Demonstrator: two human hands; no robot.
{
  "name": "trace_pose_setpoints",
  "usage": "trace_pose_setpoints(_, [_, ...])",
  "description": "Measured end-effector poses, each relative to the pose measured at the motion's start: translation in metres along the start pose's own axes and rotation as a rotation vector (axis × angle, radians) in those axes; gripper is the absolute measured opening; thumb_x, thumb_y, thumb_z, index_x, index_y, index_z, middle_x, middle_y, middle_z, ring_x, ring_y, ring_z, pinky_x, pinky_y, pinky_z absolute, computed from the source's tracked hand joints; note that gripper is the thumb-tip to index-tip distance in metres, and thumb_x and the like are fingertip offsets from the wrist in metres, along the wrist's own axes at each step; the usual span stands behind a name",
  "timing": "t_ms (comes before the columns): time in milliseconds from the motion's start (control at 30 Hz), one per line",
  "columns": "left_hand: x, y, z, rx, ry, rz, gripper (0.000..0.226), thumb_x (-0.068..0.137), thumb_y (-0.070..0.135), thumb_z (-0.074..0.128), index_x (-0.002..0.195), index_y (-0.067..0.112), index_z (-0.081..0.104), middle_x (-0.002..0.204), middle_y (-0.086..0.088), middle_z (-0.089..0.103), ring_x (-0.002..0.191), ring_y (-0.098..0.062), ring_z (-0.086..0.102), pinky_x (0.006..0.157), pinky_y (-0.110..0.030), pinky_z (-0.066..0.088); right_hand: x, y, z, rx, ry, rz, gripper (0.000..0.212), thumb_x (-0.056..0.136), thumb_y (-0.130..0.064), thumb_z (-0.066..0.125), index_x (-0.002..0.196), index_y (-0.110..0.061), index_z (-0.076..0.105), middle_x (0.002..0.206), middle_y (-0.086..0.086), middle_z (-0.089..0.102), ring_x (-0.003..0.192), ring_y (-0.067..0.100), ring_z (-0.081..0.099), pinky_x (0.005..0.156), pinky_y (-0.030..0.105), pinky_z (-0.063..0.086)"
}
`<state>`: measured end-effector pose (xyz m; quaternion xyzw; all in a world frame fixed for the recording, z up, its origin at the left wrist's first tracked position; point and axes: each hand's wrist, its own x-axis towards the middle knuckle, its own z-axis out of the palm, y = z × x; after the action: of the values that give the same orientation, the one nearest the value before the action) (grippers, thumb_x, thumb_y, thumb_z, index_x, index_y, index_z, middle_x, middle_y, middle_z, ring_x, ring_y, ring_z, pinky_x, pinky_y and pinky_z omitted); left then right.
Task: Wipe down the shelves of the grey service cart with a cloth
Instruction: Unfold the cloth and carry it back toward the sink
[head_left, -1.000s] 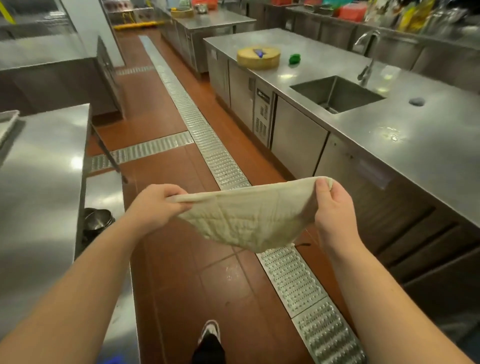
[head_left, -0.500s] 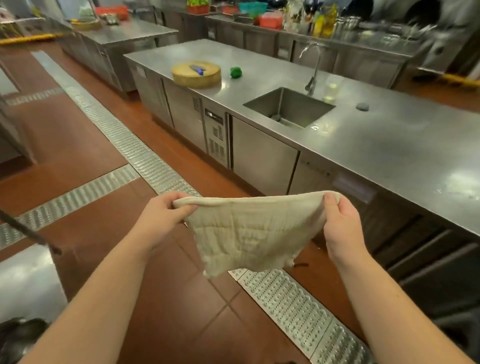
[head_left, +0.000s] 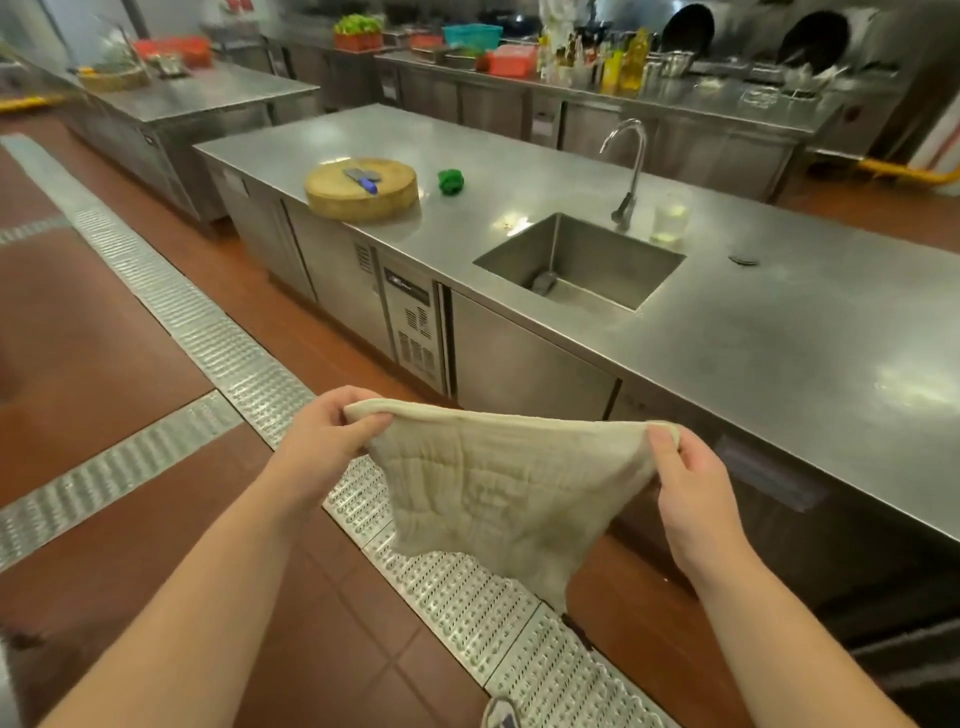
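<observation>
Off-white quilted fabric cloth (head_left: 498, 488) held stretched in mid-air over the perforated metal floor drain grate (head_left: 457, 592), lower corner hanging free. Left hand (head_left: 322, 447) pinches the top corner at 9 o'clock; right hand (head_left: 691, 483) pinches the corner at 3 o'clock. Stainless steel counter (head_left: 779, 332) with sink (head_left: 582, 260) lies at 1 o'clock.

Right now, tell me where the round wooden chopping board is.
The round wooden chopping board sits at the far left end of the steel counter, left of the green object and the sink.
</observation>
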<state>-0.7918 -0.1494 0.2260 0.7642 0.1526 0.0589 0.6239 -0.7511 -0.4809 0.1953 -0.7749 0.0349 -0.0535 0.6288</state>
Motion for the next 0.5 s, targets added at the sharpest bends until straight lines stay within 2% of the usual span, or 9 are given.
trace_pose_setpoints(167, [0.101, -0.003, -0.008, 0.006, 0.016, -0.029, 0.007, 0.088, 0.013, 0.064, 0.092, 0.016, 0.069, 0.088, -0.009, 0.07, 0.079, -0.018, 0.066, 0.072, -0.031, 0.056, 0.099, 0.005, 0.052, -0.045, -0.054, -0.008, 0.029, 0.104, -0.03, 0.044, 0.093, -0.027, 0.07, 0.09, -0.007, 0.07, 0.088, 0.009, 0.064, 0.08, 0.034, 0.052])
trace_pose_setpoints(333, [0.206, -0.007, -0.018, 0.006, -0.024, -0.027, 0.01, 0.087, 0.014, 0.065, 0.089, 0.021, 0.071, 0.086, -0.006, 0.068, 0.083, -0.024, 0.064, 0.079, -0.043, 0.055, 0.168, 0.021, 0.106, -0.041, -0.026, 0.053, 0.028, 0.103, -0.029, 0.046, 0.091, -0.031, 0.071, 0.09, -0.006, 0.071, 0.092, 0.017, 0.065, 0.087, 0.048, 0.054])
trace_pose_setpoints(500, [0.327, -0.016, -0.017, 0.059, -0.095, 0.02, 0.01, 0.087, 0.017, 0.065, 0.091, 0.023, 0.071, 0.091, -0.008, 0.069, 0.082, -0.018, 0.063, 0.074, -0.036, 0.053, 0.254, 0.036, 0.154, -0.08, 0.073, 0.099, 0.024, 0.1, -0.036, 0.048, 0.096, -0.034, 0.071, 0.096, -0.008, 0.072, 0.096, 0.017, 0.065, 0.094, 0.053, 0.052])
